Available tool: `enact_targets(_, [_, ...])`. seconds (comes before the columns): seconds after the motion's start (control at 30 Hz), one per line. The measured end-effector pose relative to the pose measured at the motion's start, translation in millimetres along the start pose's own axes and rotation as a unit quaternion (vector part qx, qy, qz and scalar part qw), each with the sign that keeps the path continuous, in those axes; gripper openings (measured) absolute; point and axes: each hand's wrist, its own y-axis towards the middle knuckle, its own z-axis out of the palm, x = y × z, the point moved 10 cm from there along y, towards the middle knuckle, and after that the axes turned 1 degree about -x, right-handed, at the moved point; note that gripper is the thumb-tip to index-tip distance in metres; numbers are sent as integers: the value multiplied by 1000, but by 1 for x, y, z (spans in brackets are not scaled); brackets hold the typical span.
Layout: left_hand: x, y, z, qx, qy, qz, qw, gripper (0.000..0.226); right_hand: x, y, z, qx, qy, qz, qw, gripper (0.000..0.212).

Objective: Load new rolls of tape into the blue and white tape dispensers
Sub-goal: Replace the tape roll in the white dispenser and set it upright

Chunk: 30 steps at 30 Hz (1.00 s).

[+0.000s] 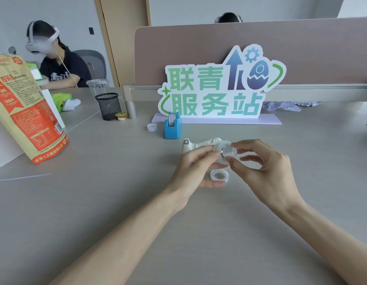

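Fingers of your left hand [196, 167] curl round the white tape dispenser [199, 145], gripping it near its round end, with the cutter end pointing away to the left. Your right hand [264, 169] pinches a small white hub [229, 152] between thumb and fingertips, right against that round end. A clear tape roll [219, 175] lies flat on the table [116, 182] between your hands, nearer to you than the dispenser. Beyond your left hand the blue tape dispenser [172, 129] stands upright with a roll seated in it. A small white ring [152, 127] lies just to its left.
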Motion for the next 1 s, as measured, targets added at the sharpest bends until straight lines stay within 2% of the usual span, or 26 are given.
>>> enact_targets(0.23, [-5, 0, 2, 4, 40, 43, 998, 22, 4, 2, -4, -20, -1, -3, 1000, 15])
enact_targets(0.63, [-8, -1, 2, 8, 67, 75, 995, 21, -1, 4, -3, -5, 14, 18, 1000, 12])
enact_targets(1.0, [-11, -3, 0, 2, 93, 93, 991, 22, -8, 7, 0, 8, 35, 69, 997, 9])
